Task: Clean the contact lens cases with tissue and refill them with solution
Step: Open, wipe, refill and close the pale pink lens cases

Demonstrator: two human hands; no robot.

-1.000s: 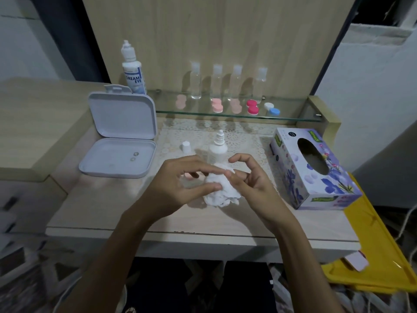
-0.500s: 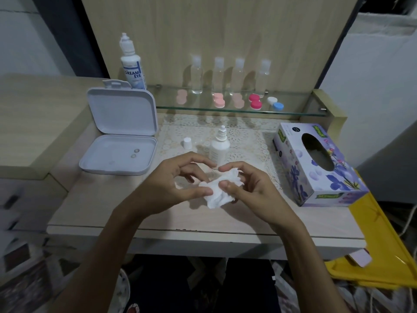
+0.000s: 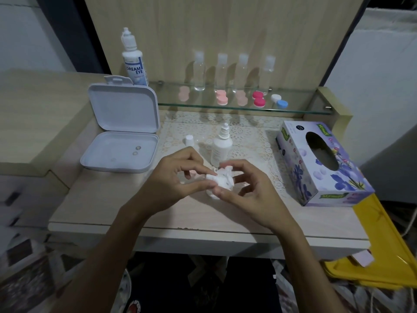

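both hands meet over the worktop (image 3: 94,213): left hand (image 3: 168,181) and right hand (image 3: 246,190) each pinch the crumpled tissue (image 3: 222,180), fingers curled on it. the uncapped solution bottle (image 3: 221,147) stands just behind.

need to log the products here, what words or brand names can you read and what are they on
"DREAM EYE": on the tall solution bottle at the back left.
Green brand tags on the tissue box: too blurred to read.
Print on the small white bottle: too small to read.
Nothing else legible.
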